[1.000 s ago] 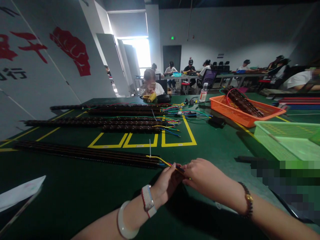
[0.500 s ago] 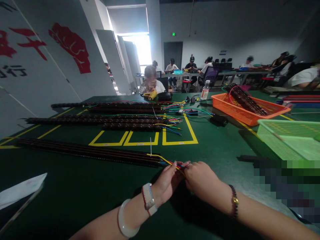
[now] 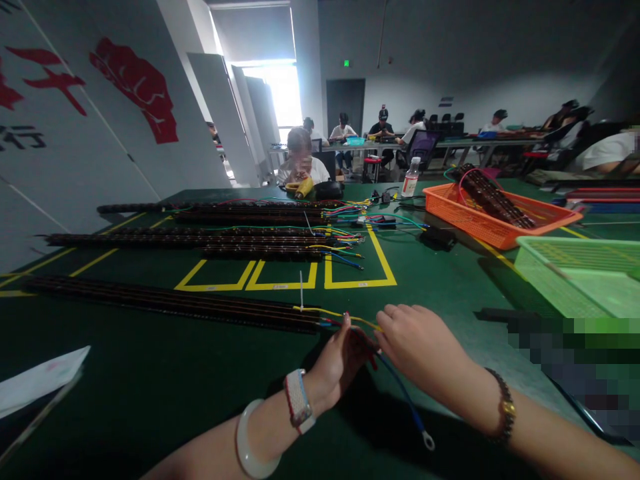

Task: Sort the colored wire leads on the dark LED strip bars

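Note:
A long black bundle of ribbed tubes or cables (image 3: pixel 190 305) lies across the near part of the table, with coloured wires coming out of its right end. My left hand (image 3: pixel 335 367), palm up and thumb raised, has its fingers curled around the red and blue wires. From it a blue wire (image 3: pixel 400 383) hangs down to the right and ends in a metal ring terminal (image 3: pixel 429 441). Just to the right, my right hand (image 3: pixel 420 343) pinches the yellow wire (image 3: pixel 325 312) near its end; its fingertips are partly hidden. A white cable tie (image 3: pixel 301 291) stands up from the bundle's end.
Several similar bundles (image 3: pixel 210 239) with loose wire ends lie farther back, near yellow tape marks. An orange basket (image 3: pixel 500 227) and a green basket (image 3: pixel 550 287) stand at the right. A bottle (image 3: pixel 411 179) is behind; a person sits across the table.
My right hand has moved right, away from my left, drawing out the yellow wire. The blue wire with its ring terminal now hangs free below the hands.

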The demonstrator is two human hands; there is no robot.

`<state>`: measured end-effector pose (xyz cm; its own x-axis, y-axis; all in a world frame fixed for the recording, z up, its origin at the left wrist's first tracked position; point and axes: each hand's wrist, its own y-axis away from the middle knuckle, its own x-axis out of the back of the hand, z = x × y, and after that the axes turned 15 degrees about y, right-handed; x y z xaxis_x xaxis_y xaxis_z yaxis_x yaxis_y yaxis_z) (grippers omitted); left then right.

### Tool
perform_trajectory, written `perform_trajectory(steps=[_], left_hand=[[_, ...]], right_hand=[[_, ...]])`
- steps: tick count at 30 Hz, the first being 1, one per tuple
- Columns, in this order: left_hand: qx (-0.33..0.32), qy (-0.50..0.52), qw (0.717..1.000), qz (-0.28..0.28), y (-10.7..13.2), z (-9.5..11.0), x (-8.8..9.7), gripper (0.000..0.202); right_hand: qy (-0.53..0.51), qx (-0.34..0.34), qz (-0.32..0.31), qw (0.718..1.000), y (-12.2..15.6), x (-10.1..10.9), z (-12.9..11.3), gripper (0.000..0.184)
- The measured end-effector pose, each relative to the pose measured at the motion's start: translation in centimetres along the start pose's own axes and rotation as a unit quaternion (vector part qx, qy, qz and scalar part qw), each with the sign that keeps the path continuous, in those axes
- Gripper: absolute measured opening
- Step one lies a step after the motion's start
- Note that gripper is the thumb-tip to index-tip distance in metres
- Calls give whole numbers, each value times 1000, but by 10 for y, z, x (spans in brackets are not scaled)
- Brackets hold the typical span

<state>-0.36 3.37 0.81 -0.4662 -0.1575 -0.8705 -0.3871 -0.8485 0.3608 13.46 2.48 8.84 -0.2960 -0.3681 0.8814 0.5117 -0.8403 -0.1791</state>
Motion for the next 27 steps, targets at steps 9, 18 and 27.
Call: perform_trajectory(steps=[9, 18, 27], left_hand=[[-13, -18, 1000, -7, -3, 0, 1, 18], [3, -20, 1000, -12, -2, 2, -2, 22], [-17, -37, 999, -12, 1, 0, -1, 22]], right_hand=[[-52, -41, 12, 998, -31, -44, 45, 14], [-154, -30, 74, 985, -42, -117, 49, 15], [-223, -31, 163, 961, -48, -138, 49, 20]])
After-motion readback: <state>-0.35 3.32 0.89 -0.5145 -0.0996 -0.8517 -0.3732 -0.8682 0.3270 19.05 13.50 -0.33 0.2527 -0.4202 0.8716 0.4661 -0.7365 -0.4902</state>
